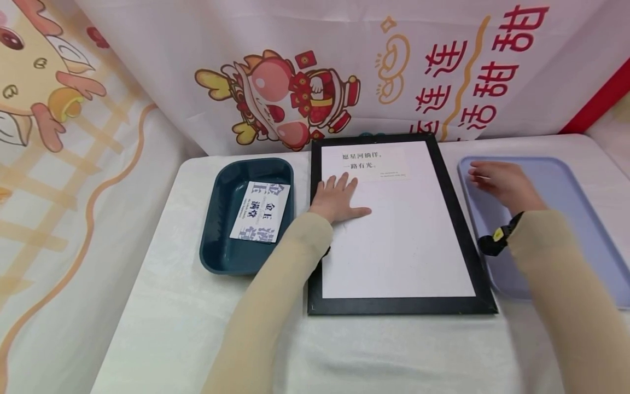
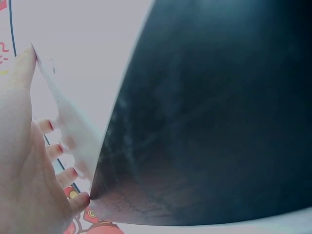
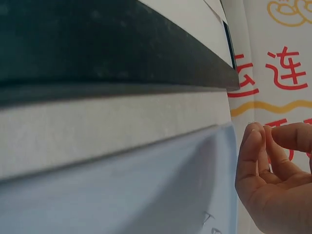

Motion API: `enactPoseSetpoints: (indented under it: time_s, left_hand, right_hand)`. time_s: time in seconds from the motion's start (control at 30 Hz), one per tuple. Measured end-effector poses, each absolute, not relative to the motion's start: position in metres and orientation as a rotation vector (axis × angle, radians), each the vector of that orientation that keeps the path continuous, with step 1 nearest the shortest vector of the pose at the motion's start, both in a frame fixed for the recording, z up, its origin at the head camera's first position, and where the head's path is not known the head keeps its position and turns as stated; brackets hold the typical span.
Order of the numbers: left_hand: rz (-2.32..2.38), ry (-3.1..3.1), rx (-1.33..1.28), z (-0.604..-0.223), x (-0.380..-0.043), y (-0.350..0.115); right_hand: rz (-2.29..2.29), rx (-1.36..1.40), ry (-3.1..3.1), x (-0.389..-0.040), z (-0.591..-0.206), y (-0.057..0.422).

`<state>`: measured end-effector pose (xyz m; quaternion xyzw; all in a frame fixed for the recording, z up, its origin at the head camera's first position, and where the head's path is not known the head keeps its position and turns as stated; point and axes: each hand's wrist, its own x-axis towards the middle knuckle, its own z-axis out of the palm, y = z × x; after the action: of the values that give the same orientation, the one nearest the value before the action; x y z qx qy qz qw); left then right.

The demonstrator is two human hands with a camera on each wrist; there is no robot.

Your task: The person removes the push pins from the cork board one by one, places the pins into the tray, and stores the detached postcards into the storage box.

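Note:
My left hand (image 1: 337, 200) lies flat with spread fingers on the white sheet inside a black frame (image 1: 394, 305). Its fingertips are at the lower left corner of a pale card (image 1: 376, 166) with black characters near the frame's top. In the left wrist view the left hand (image 2: 34, 165) shows straight fingers against the white surface, beside the dark frame border (image 2: 204, 117). Over the far left part of a blue tray (image 1: 585, 235) hovers my right hand (image 1: 507, 183), fingers loosely bent. The right wrist view shows that hand (image 3: 273, 185) with thumb near the fingertips and nothing visible between them.
Left of the frame stands a dark teal bin (image 1: 209, 249) holding a printed white card (image 1: 261, 212). A white cloth (image 1: 197, 339) covers the table. Printed curtain (image 1: 162, 54) rises behind, right at the frame's far edge. A narrow strip separates frame and tray.

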<state>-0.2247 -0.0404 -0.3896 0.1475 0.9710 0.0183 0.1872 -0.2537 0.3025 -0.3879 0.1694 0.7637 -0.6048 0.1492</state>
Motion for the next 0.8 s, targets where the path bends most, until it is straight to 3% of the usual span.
enactPoseSetpoints:
  time_s: [0.3,0.8]
  left_hand:
    - [0.068,2.729,0.409,-0.387,-0.223,-0.04]
    - [0.109,2.73,0.411,-0.388,-0.224,-0.04]
  right_hand:
    - [-1.415,0.246,2.34,-0.255,-0.388,0.284]
    - [-1.249,0.193,2.317,-0.257,-0.39,0.254]
